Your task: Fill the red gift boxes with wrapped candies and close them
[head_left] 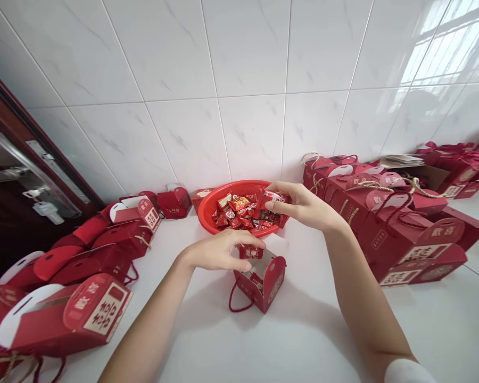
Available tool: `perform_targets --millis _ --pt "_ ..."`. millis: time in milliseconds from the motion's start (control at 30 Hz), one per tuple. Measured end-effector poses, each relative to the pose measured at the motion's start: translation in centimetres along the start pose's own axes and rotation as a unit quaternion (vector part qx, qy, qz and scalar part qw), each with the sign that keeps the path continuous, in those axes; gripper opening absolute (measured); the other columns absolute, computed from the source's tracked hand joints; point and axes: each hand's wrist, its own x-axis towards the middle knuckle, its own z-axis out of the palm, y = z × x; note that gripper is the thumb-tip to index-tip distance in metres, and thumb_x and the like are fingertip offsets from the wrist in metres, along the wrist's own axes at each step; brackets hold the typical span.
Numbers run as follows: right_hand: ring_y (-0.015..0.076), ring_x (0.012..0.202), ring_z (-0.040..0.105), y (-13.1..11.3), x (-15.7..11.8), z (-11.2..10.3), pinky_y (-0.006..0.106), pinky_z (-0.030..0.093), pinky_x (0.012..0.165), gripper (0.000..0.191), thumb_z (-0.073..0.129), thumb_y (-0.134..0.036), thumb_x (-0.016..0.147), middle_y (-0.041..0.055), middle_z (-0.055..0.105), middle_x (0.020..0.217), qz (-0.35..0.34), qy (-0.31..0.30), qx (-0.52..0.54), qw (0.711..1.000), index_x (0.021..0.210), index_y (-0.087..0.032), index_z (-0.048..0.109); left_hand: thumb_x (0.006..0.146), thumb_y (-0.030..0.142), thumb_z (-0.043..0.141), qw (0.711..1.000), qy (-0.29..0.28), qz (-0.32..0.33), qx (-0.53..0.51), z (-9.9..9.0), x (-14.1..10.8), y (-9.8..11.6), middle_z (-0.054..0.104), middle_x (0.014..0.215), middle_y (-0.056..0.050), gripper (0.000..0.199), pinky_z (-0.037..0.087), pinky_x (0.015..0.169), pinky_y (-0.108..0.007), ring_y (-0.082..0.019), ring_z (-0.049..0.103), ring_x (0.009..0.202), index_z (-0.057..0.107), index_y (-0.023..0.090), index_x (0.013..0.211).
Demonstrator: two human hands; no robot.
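Observation:
A small red gift box (277, 284) stands open on the white table, its lid flaps up and a dark red cord loop hanging at its side. Over its opening, my left hand (219, 251) has a red wrapped candy (250, 251) between thumb and fingers. More wrapped pieces lie inside the box, partly hidden. Behind it is a red plastic basket (207, 213) full of wrapped candies (239, 205). At the basket's right side, my right hand (299, 205) grips a red candy packet (273, 198) just above the pile.
Red gift boxes (80, 314) with cord handles line the left side, near a dark door with a metal handle (8, 154). More boxes (399, 234) are stacked at the right. A small stack of cards (403, 159) lies among them. A tiled wall (251, 127) bounds the back.

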Motion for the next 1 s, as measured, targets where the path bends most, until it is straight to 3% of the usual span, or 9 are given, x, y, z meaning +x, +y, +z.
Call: perform_targets --millis 100,200,400,567,667,767,900,1000 --pt "0.0117 0.066 0.045 0.1 0.0 -0.1 0.026 0.037 0.060 0.022 0.063 -0.039 0.089 -0.0018 0.055 0.076 -0.012 -0.043 -0.059 0.997 0.088 -0.017 0.063 0.078 0.033 0.074 0.999 -0.009 -0.012 0.028 -0.2 -0.8 0.3 0.063 0.134 -0.004 0.054 0.046 0.099 -0.034 -0.026 0.059 0.119 0.066 0.030 0.131" --pt "0.0109 0.065 0.040 0.4 0.2 0.3 0.025 0.034 0.058 0.018 0.059 -0.036 0.092 -0.0032 0.049 0.074 -0.013 -0.103 -0.108 0.989 0.089 -0.017 0.058 0.074 0.041 0.078 0.994 -0.012 -0.069 0.085 -0.7 -1.7 0.9 0.060 0.133 -0.005 0.058 0.047 0.099 -0.035 -0.029 0.056 0.121 0.065 0.028 0.129" --pt "0.0112 0.062 0.047 1.0 0.8 2.2 0.025 0.033 0.058 0.008 0.057 -0.026 0.090 -0.0036 0.053 0.070 0.020 -0.303 -0.187 0.934 0.088 -0.018 0.057 0.071 0.052 0.075 0.977 -0.027 -0.163 0.137 -1.3 -2.8 1.7 0.058 0.133 -0.007 0.069 0.049 0.096 -0.034 -0.032 0.053 0.125 0.060 0.026 0.134" --pt "0.0117 0.068 0.052 1.2 0.9 3.6 0.024 0.035 0.062 0.005 0.060 -0.019 0.088 0.0001 0.061 0.080 -0.004 -0.280 -0.212 0.936 0.088 -0.015 0.063 0.072 0.053 0.072 0.971 -0.043 -0.181 0.152 -1.2 -3.0 1.5 0.059 0.134 -0.007 0.071 0.049 0.096 -0.034 -0.031 0.056 0.122 0.058 0.027 0.136" --pt "0.0118 0.067 0.052 1.4 1.0 4.3 0.024 0.035 0.060 0.007 0.062 -0.020 0.089 0.0004 0.063 0.078 0.014 -0.318 -0.221 0.922 0.090 -0.015 0.066 0.069 0.055 0.073 0.963 -0.043 -0.208 0.163 -1.1 -3.1 1.4 0.061 0.133 -0.007 0.079 0.049 0.095 -0.034 -0.032 0.057 0.122 0.056 0.025 0.140" --pt "0.0147 0.076 0.060 1.3 1.0 4.4 0.024 0.039 0.065 0.017 0.065 -0.021 0.088 0.0035 0.068 0.088 0.033 -0.349 -0.228 0.908 0.103 -0.015 0.068 0.069 0.052 0.073 0.960 -0.045 -0.224 0.162 -1.0 -3.1 1.4 0.062 0.133 -0.008 0.083 0.049 0.095 -0.035 -0.032 0.056 0.123 0.052 0.024 0.144" --pt "0.0191 0.090 0.063 0.0 0.3 3.1 0.026 0.040 0.070 0.025 0.065 -0.026 0.090 0.0068 0.070 0.101 0.035 -0.279 -0.286 0.916 0.112 -0.017 0.065 0.070 0.052 0.072 0.959 -0.058 -0.230 0.155 -0.9 -3.1 1.7 0.061 0.136 -0.009 0.087 0.048 0.097 -0.034 -0.031 0.056 0.124 0.049 0.023 0.148" --pt "0.0212 0.088 0.062 -1.0 -0.5 2.3 0.027 0.039 0.065 0.030 0.070 -0.038 0.086 0.0061 0.069 0.097 0.099 -0.253 -0.358 0.893 0.107 -0.018 0.065 0.069 0.052 0.072 0.958 -0.065 -0.228 0.158 -0.7 -3.1 2.1 0.064 0.132 -0.007 0.084 0.050 0.095 -0.033 -0.030 0.058 0.122 0.051 0.022 0.145"
